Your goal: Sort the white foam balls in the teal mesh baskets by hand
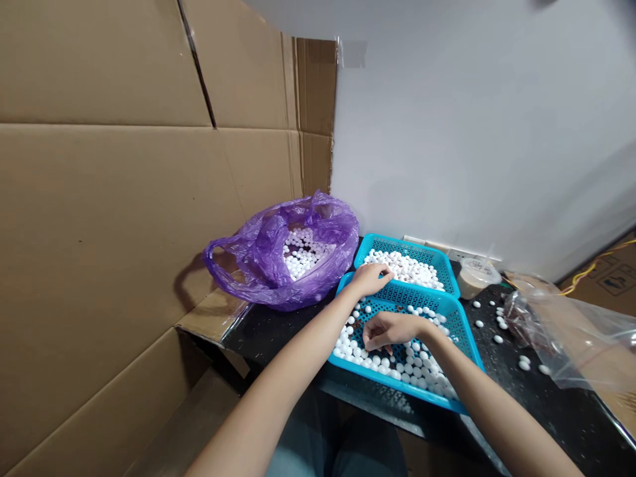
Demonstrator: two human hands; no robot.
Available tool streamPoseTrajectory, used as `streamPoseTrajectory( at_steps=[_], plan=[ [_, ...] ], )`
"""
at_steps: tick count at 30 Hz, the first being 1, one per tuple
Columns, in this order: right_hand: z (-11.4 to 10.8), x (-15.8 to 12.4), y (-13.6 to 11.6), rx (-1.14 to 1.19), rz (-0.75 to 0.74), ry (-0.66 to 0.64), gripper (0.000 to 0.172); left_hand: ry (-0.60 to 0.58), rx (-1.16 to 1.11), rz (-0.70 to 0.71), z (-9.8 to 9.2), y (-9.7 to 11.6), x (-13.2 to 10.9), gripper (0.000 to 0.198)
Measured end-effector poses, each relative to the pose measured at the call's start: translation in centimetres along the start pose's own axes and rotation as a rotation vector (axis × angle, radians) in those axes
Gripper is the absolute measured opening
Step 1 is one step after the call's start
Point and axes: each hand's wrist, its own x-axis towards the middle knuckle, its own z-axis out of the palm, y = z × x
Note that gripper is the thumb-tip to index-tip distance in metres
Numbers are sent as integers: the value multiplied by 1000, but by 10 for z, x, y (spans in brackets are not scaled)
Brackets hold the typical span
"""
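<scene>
Two blue plastic mesh trays sit on the table, one overlapping the other. My left hand [370,279] rests at the far rim of the near tray [460,324], its fingertips reaching the white beads in the far tray [397,244]. My right hand [390,331] curls down among the white beads [377,361] in the near tray. Dark brown bits [355,324] show between those beads. My right fingers hide whether anything is pinched in them.
A purple plastic bag [263,245] holds more white beads at the left. A plastic cup [474,278] and loose beads [499,324] lie on the black table [546,411]. A clear plastic bag [571,338] lies at the right. Cardboard sheets [124,199] line the left side.
</scene>
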Motion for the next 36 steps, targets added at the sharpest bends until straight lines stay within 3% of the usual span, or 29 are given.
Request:
streamPoseTrajectory(
  at_steps=[15,36],
  plan=[
    [-2,4,1,-45,11,-21,26,-9,2,-17,-3,3,-1,25],
    [-4,9,1,-64,77,-64,17,-18,7,-24,-3,3,-1,26]
  ],
)
